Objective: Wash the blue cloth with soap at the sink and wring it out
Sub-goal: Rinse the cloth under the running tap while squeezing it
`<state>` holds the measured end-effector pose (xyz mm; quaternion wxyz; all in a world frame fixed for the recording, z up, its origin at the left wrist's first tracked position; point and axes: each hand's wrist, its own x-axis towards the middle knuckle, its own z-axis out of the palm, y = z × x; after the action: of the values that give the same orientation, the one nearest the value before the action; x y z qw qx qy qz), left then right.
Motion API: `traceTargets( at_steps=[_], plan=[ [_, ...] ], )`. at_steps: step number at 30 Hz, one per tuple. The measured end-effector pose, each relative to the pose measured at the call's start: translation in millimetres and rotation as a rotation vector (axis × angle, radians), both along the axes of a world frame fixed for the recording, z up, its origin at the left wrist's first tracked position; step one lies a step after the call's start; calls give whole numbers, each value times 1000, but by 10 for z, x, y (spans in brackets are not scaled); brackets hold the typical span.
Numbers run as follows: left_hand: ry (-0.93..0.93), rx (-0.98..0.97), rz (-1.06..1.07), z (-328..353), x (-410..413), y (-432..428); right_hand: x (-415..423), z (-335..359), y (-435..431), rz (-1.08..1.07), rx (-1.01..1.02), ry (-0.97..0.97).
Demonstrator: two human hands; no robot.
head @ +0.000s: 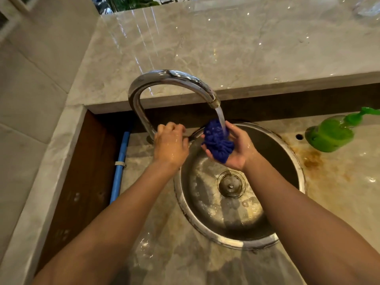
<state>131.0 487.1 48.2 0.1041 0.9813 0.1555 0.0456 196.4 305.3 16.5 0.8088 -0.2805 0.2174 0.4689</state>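
A bunched-up blue cloth [217, 140] lies in my right hand [236, 149], whose fingers curl around it from below, over the round steel sink [292, 159]. Water runs from the curved chrome faucet [170, 78] straight onto the cloth. My left hand [170, 144] is at the faucet's base, its fingers curled round the thin metal tap lever [195, 135]. A green soap bottle [331, 133] with a pump lies on the counter at the right of the sink.
A marble ledge [205, 48] rises behind the faucet. The wet counter [339, 177] right of the sink shows rust stains. A blue pipe [120, 167] runs along a brown wooden panel at the left. The sink's drain strainer [231, 184] sits in the basin.
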Motion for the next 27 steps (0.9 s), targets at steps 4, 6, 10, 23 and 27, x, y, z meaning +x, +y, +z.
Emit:
traceTargets(
  at_steps=[4,6,10,23,27],
  plan=[
    [153,-46,37,23,21,141,6,-6,51,-46,-34,-2],
    [128,-57,35,24,-1,151,2,-3,48,-39,-51,-17],
    [36,-23,3,-68,-152,96,-24,13,27,-72,-51,-7],
    [235,265,-160,-243,-277,43,-73,167,-98,-136,-82,-66],
    [242,269,-177,-104,-215,19,-67,190,-143,-196,-51,-64]
  ],
)
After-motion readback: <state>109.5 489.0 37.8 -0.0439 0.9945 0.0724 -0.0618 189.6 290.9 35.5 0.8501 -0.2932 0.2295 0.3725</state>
